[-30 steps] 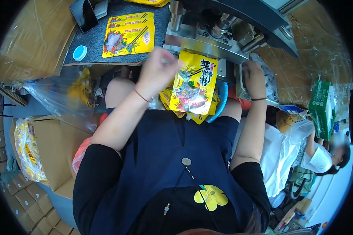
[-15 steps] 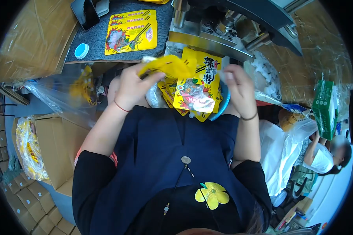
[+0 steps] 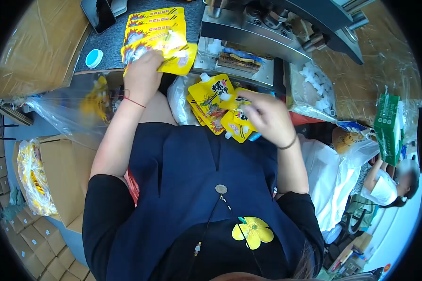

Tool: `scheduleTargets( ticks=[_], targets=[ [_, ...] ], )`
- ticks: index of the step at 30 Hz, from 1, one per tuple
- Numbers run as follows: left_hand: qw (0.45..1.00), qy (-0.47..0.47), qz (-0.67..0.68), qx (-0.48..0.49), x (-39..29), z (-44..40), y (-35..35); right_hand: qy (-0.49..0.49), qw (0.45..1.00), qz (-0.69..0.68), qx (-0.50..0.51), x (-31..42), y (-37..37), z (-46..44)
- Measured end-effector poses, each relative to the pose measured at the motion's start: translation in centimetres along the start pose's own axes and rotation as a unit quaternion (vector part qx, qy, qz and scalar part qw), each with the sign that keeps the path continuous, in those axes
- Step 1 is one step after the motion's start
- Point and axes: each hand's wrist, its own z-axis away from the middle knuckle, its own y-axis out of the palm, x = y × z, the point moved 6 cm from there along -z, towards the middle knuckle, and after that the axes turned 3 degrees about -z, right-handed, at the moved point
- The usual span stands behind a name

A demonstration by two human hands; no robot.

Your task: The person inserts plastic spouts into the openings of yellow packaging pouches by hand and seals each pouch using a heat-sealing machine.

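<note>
My left hand (image 3: 145,72) grips a flat yellow pouch (image 3: 185,60) at its left part, over the front of a stack of similar pouches (image 3: 160,23) on the dark mat. My right hand (image 3: 271,118) is at the pile of yellow spouted pouches (image 3: 210,100) above my lap. Its thumb and forefinger are closed on a yellow pouch (image 3: 237,99), partly hidden by the fingers. Beyond the pile, the metal press (image 3: 253,37) shows its lower block (image 3: 239,61), with blue and brown parts on it.
A tray of white spouts (image 3: 318,91) is right of the press. On the mat (image 3: 119,44) are a blue-white lid (image 3: 94,58) and a phone (image 3: 98,15). An open carton (image 3: 63,180) stands at left; a co-worker (image 3: 384,187) is at far right.
My left hand has carried a pouch from in front of the press to the stack. The large pouch at the press has left that spot, uncovering the lower block. My right hand has moved down and left.
</note>
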Motion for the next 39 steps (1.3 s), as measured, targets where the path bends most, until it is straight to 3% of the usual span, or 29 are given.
scheduleTargets(
  ticks=[1,3,8,11,13,14,17,19,20,21,23,25,26,27,29,30,31,33,36,37,38,39],
  targets=[
    [0.999,0.001,0.046,0.028,0.1,0.3,0.9,-0.002,0.996,0.077,0.038,-0.7,2.3,0.5],
    [0.991,-0.035,0.085,0.097,1.0,0.2,1.3,0.104,0.966,0.188,0.146,-4.5,7.5,1.6],
    [0.984,-0.011,0.067,0.167,0.9,0.0,1.3,0.211,0.930,0.145,0.264,-14.3,19.3,3.4],
    [0.985,-0.024,0.102,0.138,0.8,-0.2,0.9,0.239,0.913,0.143,0.299,-15.6,21.6,3.8],
    [0.988,-0.085,0.125,0.037,1.8,0.5,-0.1,0.222,0.921,0.135,0.290,-15.9,20.4,4.0],
    [0.984,-0.114,0.137,-0.015,2.3,0.8,-0.7,0.221,0.929,0.126,0.267,-15.7,19.2,4.2],
    [0.901,-0.242,0.360,0.028,1.0,2.3,-1.4,0.181,0.964,0.071,0.182,-10.6,11.7,3.4],
    [0.834,-0.230,0.492,0.101,-3.6,2.3,-1.5,0.132,0.984,-0.075,0.092,-6.6,6.4,2.3],
    [0.839,-0.211,0.471,0.173,-4.6,3.5,0.4,0.075,0.991,-0.114,-0.009,-4.5,3.4,1.6],
    [0.813,-0.276,0.440,0.263,-7.1,3.3,-0.1,0.094,0.979,-0.171,-0.060,-2.7,0.5,1.0],
    [0.810,-0.185,0.513,0.218,-10.0,3.9,2.5,0.054,0.941,-0.286,-0.172,-0.5,-3.5,0.1],
    [0.724,-0.252,0.562,0.310,-13.1,3.6,2.7,0.058,0.933,-0.308,-0.178,0.4,-4.1,-1.2],
    [0.681,-0.260,0.596,0.337,-14.3,3.5,2.5,0.040,0.957,-0.239,-0.157,1.0,-4.1,-1.9],
    [0.702,-0.230,0.566,0.366,-14.9,3.9,2.9,0.030,0.969,-0.203,-0.134,0.9,-4.0,-2.2],
    [0.648,-0.226,0.653,0.319,-16.1,4.9,3.8,0.011,0.987,-0.122,-0.106,0.3,-5.1,-1.8],
    [0.566,-0.279,0.693,0.348,-16.8,5.2,3.4,-0.011,0.996,-0.045,-0.079,0.2,-5.7,-1.7],
    [0.537,-0.259,0.706,0.383,-17.3,5.2,3.3,-0.005,0.998,-0.054,-0.040,-0.1,-5.4,-1.2],
    [0.441,-0.307,0.731,0.420,-18.4,6.3,3.8,0.029,0.993,-0.104,0.049,-0.6,-5.0,-1.0],
    [0.396,-0.295,0.764,0.415,-19.4,5.8,3.8,0.063,0.996,0.003,-0.057,-2.8,-7.4,-0.7],
    [0.403,-0.305,0.763,0.402,-19.0,5.5,4.1,0.120,0.980,0.130,-0.091,-4.7,-8.8,-0.7],
    [0.410,-0.316,0.762,0.390,-18.3,5.1,4.7,0.091,0.952,0.259,-0.133,-8.0,-10.1,-0.2],
    [0.417,-0.327,0.760,0.376,-17.5,4.6,5.2,0.139,0.941,0.289,-0.109,-10.7,-10.3,0.6]
  ],
)
